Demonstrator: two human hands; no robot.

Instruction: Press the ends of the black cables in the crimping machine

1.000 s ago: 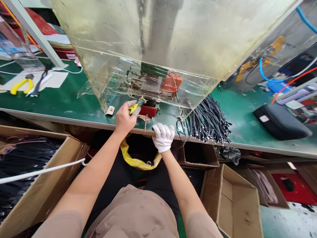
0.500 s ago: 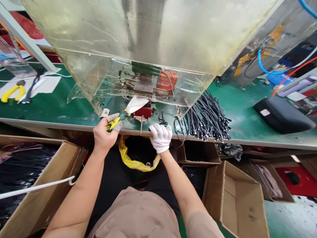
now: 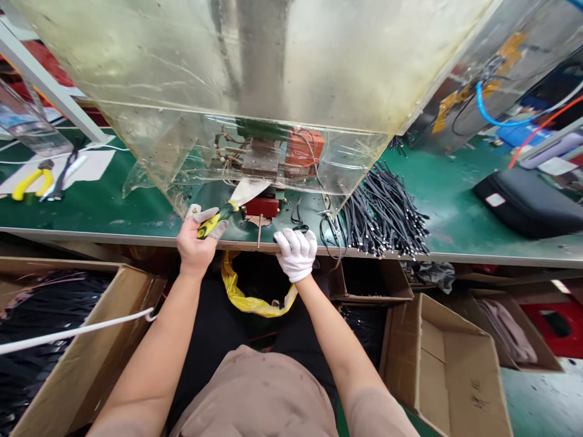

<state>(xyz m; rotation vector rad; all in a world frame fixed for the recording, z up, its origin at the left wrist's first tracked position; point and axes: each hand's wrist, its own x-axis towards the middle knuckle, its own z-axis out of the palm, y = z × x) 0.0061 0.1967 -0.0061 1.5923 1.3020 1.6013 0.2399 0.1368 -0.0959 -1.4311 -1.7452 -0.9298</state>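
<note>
My left hand (image 3: 197,240), with pale covers on some fingertips, is closed round the yellow-and-black handle of a putty knife (image 3: 248,192). The blade points right, over a small red block (image 3: 263,207) at the foot of the machine. My right hand (image 3: 297,254) wears a white glove and rests at the bench's front edge with its fingers curled; whatever lies under them is hidden. Between my hands a thin metal rod (image 3: 259,232) sticks out toward me. Short black cable pieces (image 3: 298,216) lie just beyond the glove.
A clear plastic guard (image 3: 159,133) hangs over the machine. Black cables (image 3: 385,212) lie heaped on the green bench (image 3: 104,212) to the right, near a black case (image 3: 531,203). Yellow pliers (image 3: 34,180) sit left. Below are a yellow-rimmed bag (image 3: 255,306) and cardboard boxes (image 3: 460,364).
The view has shifted slightly, so the bench sits a little differently in the picture. Both hands keep their places and grips, and the putty knife stays over the red block.
</note>
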